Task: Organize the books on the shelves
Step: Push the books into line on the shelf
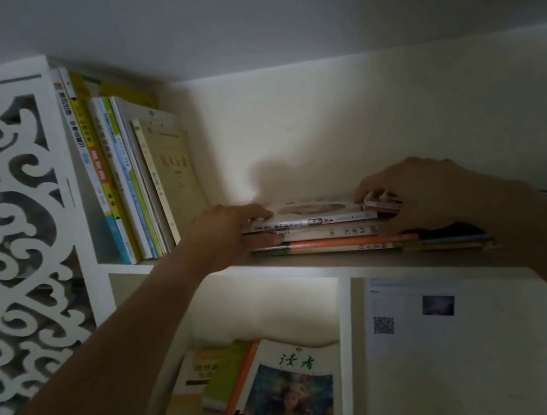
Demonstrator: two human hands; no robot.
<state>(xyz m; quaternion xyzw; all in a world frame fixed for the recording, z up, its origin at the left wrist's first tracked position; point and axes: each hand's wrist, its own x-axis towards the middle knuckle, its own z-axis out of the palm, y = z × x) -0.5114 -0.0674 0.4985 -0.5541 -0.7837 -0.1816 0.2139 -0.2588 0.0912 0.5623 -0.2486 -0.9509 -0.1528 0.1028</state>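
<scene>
My left hand (pixel 230 233) and right hand (pixel 414 190) clamp the two ends of the top book (pixel 314 214) on a flat stack (pixel 355 240) lying at the upper shelf's (pixel 306 265) front edge, right of the upright books (pixel 123 177).

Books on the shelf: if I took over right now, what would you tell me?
Left hand: grips the left end of the flat stack of books on the upper shelf.
Right hand: fingers curled over the stack's right end.
Done: a row of upright books stands at the shelf's left.
Left: the stack lies flat, not stood up. More loose books lie in the lower compartment.
</scene>
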